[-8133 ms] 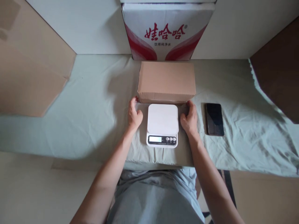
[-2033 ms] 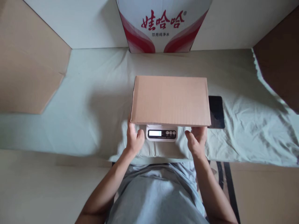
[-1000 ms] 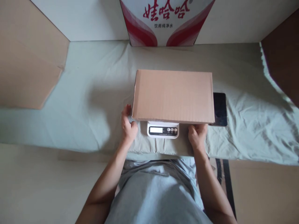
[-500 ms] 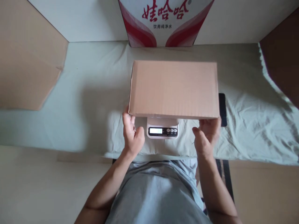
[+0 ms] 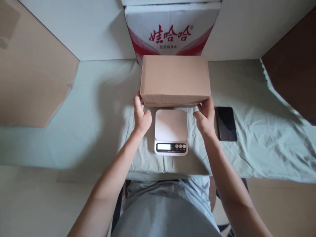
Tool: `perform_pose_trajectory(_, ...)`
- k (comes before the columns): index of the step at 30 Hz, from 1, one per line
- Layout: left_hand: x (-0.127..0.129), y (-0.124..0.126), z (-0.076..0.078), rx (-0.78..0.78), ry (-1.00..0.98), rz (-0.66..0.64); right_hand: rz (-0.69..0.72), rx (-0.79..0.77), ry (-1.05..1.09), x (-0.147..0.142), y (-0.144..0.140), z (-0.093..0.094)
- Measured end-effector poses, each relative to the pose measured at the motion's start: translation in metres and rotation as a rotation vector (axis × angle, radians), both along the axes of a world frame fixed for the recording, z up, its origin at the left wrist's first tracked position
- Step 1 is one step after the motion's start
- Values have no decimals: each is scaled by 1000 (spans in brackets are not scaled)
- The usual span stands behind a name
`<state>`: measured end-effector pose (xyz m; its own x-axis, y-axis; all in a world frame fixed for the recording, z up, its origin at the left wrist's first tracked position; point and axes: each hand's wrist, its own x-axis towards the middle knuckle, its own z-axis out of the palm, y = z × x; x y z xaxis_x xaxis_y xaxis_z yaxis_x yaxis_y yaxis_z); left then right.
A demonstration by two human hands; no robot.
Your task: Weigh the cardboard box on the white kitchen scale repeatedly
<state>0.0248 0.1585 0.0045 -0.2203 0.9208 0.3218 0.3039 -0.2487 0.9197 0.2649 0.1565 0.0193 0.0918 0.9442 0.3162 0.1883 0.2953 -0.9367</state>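
Observation:
A closed brown cardboard box [image 5: 175, 75] is held between my two hands, just beyond a white digital kitchen scale [image 5: 171, 126]. My left hand [image 5: 142, 115] grips the box's near left corner, its thumb pointing inward. At the near right corner my right hand [image 5: 206, 115] holds on in the same way. Some fingertips of both hands are hidden by the box. Nothing lies on the scale's square platform, and its display [image 5: 164, 146] is lit, but I cannot read any digits.
A black smartphone [image 5: 226, 123] lies right of the scale on the green cloth [image 5: 98, 138]. Behind the held box stands a white and red carton [image 5: 170, 19]. Large cardboard panels stand at left [image 5: 37, 69] and right [image 5: 293, 65].
Both hands have carried the cardboard box away from me, from over the scale to behind it. The scale's platform and the whole phone now show. The view has shifted a little.

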Motion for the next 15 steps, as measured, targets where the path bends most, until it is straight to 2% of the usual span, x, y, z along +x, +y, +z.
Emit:
perform_pose_trajectory(5,-2,4,-23,-73,46,46,13,-117,-34,4,2,-14)
perform_pose_trajectory(10,-15,-7,-44,-106,118,100,-155,-172,-167,18,-7,-37)
perform_pose_trajectory(12,-19,-12,-49,-112,131,106,-198,-160,-232,23,-10,-45)
perform_pose_trajectory(15,-21,-15,-50,-114,159,125,-185,-119,-381,26,-14,-49)
